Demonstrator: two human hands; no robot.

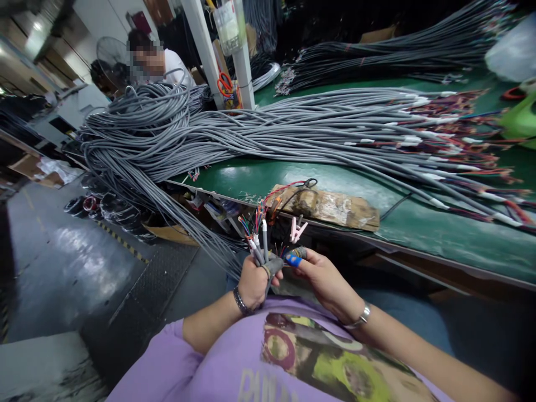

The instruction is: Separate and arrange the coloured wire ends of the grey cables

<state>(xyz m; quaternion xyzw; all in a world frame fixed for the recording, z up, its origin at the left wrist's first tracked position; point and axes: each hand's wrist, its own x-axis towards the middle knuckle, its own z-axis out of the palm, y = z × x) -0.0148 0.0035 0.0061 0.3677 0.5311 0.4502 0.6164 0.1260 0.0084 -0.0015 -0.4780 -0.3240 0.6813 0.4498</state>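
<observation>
My left hand (253,283) is closed round several grey cables (265,241), their stripped ends fanning upward into thin coloured wires. White wrapping sits where the jackets end. One finger of this hand wears a grey cover. Just to the right, my right hand (330,278) is closed in a pinch, with a blue cover (293,259) on one fingertip and a dark knitted one on another. Between its fingertips are the fine coloured wires (283,251) of one cable end, partly hidden by the fingers.
A pink clip (297,229) and a taped wooden strip (345,210) with red and black leads lie along the green table's (419,234) front edge. Long grey cable bundles (268,134) spread across it, drooping off the left side. A person (176,64) sits behind.
</observation>
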